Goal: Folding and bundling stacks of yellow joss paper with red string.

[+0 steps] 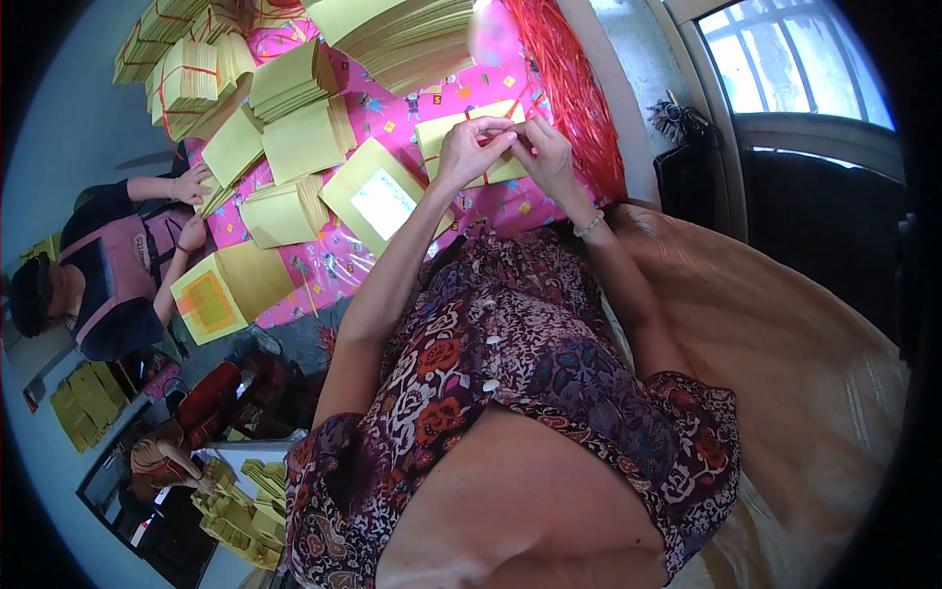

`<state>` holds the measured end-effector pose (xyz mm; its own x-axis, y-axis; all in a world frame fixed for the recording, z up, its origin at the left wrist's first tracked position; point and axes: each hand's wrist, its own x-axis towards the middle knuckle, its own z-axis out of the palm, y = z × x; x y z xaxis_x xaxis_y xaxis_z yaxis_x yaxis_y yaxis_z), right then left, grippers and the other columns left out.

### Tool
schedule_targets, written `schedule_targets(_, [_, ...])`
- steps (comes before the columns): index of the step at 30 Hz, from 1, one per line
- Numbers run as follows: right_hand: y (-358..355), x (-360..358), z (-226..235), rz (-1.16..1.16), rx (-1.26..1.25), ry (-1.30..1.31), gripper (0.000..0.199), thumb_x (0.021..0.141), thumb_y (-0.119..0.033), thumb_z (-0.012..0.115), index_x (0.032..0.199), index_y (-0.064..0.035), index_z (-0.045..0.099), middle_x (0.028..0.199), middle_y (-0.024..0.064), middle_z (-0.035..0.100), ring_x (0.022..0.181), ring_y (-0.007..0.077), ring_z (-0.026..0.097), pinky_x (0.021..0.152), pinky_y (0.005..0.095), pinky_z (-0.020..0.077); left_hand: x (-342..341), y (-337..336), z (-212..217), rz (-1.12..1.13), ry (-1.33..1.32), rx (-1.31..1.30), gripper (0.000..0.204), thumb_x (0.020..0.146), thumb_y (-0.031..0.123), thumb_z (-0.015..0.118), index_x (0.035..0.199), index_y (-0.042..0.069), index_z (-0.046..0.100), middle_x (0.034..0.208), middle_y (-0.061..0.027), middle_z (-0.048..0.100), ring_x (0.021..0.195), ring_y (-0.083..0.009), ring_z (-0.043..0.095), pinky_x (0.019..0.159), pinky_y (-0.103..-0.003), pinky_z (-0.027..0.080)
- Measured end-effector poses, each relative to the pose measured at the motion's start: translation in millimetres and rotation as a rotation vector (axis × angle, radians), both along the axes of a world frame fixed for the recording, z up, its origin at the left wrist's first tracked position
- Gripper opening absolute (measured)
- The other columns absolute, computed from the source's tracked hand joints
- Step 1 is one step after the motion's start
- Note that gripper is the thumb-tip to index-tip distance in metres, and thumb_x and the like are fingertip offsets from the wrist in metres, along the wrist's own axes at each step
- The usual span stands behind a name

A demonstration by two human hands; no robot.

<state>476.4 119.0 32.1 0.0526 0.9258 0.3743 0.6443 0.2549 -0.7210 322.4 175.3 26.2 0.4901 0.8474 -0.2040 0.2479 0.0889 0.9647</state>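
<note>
A stack of yellow paper sheets (439, 134) lies on the pink patterned cloth (392, 108), with a thin red string (430, 157) running round it. My left hand (471, 147) and my right hand (546, 155) meet above the stack's right side. The fingertips of both are pinched together on the red string. My right wrist wears a pale bead bracelet (589, 225). The strip of the stack under my hands is hidden.
Several more yellow paper stacks (304, 137) cover the cloth, some tied with red string. A heap of loose red strings (574, 88) lies to the right. On the left, another person's hands (191, 187) handle yellow sheets. A window (785, 59) is at upper right.
</note>
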Motion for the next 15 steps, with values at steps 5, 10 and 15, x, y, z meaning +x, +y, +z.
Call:
schedule_targets(5, [2, 5, 5, 0.043, -0.088, 0.178, 0.013, 0.081, -0.01, 0.068, 0.089, -0.0024, 0.062, 0.076, 0.009, 0.059, 0.063, 0.0188, 0.061, 0.055, 0.0303, 0.048, -2, 0, -1, 0.081, -0.098, -0.069, 0.042, 0.083, 0.007, 0.068, 0.118, 0.001, 0.047, 0.095, -0.014, 0.067, 0.086, -0.0143, 0.064, 0.074, -0.025, 0.051])
schedule_targets(10, [2, 9, 2, 0.016, -0.098, 0.2, 0.012, 0.082, -0.01, 0.067, 0.089, -0.0017, 0.062, 0.077, 0.009, 0.06, 0.063, 0.0183, 0.062, 0.055, 0.0295, 0.0487, 1, -7, 10, 0.124, -0.148, -0.105, 0.036, 0.084, 0.004, 0.065, 0.115, 0.002, 0.047, 0.089, -0.0116, 0.067, 0.079, -0.0118, 0.064, 0.069, -0.023, 0.051])
schedule_targets(15, [5, 8, 2, -0.007, -0.093, 0.188, 0.01, 0.082, -0.008, 0.066, 0.088, -0.0015, 0.061, 0.077, 0.0086, 0.059, 0.064, 0.0188, 0.062, 0.055, 0.0296, 0.0489, 6, -5, 9, 0.083, 0.072, 0.043, 0.014, 0.086, 0.009, 0.062, 0.097, 0.0, 0.061, 0.081, -0.0055, 0.068, 0.068, -0.0075, 0.062, 0.061, -0.022, 0.049])
